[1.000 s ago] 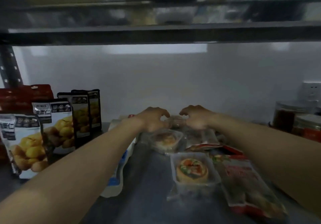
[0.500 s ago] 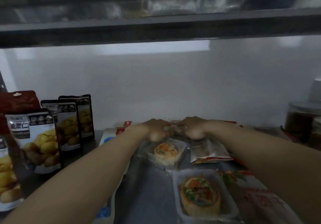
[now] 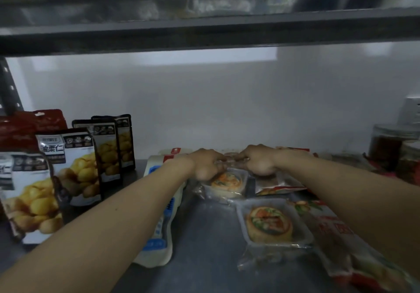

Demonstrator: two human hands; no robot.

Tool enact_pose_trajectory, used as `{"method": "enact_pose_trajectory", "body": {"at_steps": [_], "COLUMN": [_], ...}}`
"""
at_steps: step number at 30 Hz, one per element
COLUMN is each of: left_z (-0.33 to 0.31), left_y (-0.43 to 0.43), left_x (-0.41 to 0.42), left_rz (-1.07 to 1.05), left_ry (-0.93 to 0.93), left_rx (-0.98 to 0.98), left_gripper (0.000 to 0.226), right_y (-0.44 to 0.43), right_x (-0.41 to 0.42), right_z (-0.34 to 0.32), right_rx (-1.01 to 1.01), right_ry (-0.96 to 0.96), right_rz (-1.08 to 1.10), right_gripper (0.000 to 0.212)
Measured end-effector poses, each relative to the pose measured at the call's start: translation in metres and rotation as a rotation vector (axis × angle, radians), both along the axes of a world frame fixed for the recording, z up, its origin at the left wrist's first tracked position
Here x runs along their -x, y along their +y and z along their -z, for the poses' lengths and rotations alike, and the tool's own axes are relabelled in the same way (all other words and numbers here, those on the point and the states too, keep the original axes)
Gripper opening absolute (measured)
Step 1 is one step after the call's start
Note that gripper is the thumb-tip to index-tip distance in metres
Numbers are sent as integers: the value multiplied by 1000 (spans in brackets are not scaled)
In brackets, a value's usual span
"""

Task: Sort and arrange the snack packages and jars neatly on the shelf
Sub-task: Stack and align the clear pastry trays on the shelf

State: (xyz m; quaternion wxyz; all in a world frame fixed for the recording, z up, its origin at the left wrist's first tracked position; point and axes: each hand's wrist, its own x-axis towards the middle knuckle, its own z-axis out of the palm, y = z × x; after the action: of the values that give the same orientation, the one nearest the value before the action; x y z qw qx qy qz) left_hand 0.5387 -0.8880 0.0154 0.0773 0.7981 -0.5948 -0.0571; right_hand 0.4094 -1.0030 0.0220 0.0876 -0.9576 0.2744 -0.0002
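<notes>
Hands barely shifted since half a second ago: left hand and right hand still pinch the ends of a clear packet at mid-frame, at the back of the shelf. Two pastry trays lie just below. Pouches stand at left, jars at far right.

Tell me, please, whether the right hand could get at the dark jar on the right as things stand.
Probably, once freed: the right hand pinches a clear packet with the left hand, and only flat packets lie between it and the dark jar.
</notes>
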Motion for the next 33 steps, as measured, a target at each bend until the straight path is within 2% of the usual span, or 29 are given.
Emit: {"method": "enact_pose_trajectory", "body": {"at_steps": [5,9,11,13,15,16,19,23,28,33], "left_z": [7,6,2,-4,-10,-11,-6,7,12,14], "left_y": [8,18,24,33,45,52,61,53,43,41], "left_x": [-2,4,5,5,6,7,6,8,18,25], "left_rz": [10,38,16,-5,21,41,60,57,87,59], "left_ry": [0,23,13,74,137,141,109,119,15,-63], "left_rx": [37,78,115,97,9,-43,-101,28,135,160], "left_gripper": [45,45,55,76,94,97,92,76,60,64], "right_y": [7,13,18,22,26,29,36,31,26,27], "right_x": [3,8,14,22,28,31,35,40,47,56], "right_z": [3,2,-4,-11,-13,-12,-6,-4,-5,-1], "right_rx": [-1,21,103,154,103,51,-42,-72,-32,-8], "right_ry": [-29,-87,-160,-248,-247,-205,-103,-134,-107,-96], "right_rz": [7,4,20,7,-46,-71,-113,-117,-99,-59], "right_gripper": [40,48,57,61,61,63,69,66,70,78]}}
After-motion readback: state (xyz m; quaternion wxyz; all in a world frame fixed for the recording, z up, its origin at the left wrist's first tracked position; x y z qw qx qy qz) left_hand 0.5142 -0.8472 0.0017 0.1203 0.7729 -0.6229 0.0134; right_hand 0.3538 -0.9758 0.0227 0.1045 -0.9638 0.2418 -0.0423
